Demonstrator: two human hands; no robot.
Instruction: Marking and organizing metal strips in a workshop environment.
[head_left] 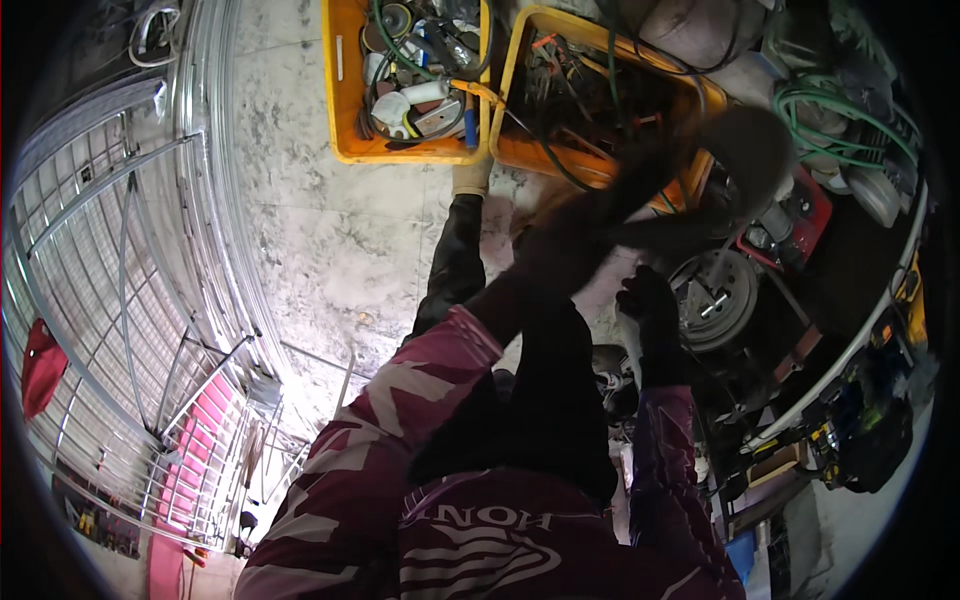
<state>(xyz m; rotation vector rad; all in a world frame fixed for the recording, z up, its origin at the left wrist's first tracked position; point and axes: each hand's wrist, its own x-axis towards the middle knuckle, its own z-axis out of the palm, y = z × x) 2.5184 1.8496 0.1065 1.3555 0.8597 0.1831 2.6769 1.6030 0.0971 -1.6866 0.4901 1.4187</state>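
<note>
My left hand (555, 245), dark and blurred, reaches across the middle in front of the right-hand orange crate (505, 110). It is closed around a dark object (745, 160) with two long arms and a broad rounded end; motion smears it, so its kind is unclear. Lower and to the right, my right hand (648, 295) has its fingers curled, near a grey wheel rim (718, 300). A pale strip runs beside its wrist; whether the fingers hold anything is hidden.
Another orange crate (408, 150) at the far side holds mixed tools. Green hose (825, 125) lies coiled at the far right, above a red machine (805, 225). Along the left stand metal wire racks (110, 270) and long metal bars (215, 200). A pale scuffed floor (320, 220) lies between.
</note>
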